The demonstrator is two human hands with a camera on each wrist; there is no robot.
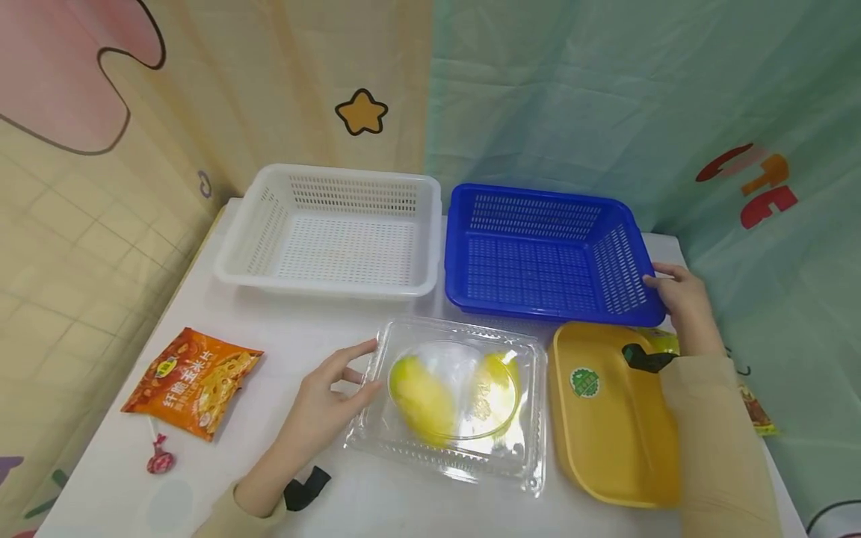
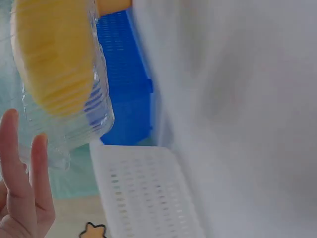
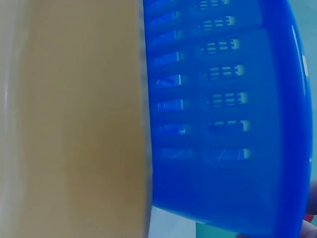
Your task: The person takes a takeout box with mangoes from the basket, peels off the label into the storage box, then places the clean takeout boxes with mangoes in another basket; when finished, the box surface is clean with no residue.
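A clear plastic clamshell container [image 1: 464,459] with two yellow-green, mango-like fruits [image 1: 424,400] inside is in front of me. My left hand [image 1: 329,403] pinches its left edge, thumb nearer me and fingers farther back. In the left wrist view, the container's lower edge [image 2: 106,111] shows raised above the white table, with fingers [image 2: 42,178] at its corner. My right hand [image 1: 682,299] grips the right rim of a blue perforated basket [image 1: 531,276], thumb over the rim. The basket's slotted side [image 3: 218,173] fills much of the right wrist view.
A white basket [image 1: 329,288] stands left of the blue one. A yellow tub [image 1: 619,426] sits at the right, under my right forearm, near partly hidden packets [image 1: 662,341]. An orange snack bag [image 1: 195,381] and a wrapped lollipop [image 1: 160,459] lie at the left. Curtains [image 1: 572,90] hang behind.
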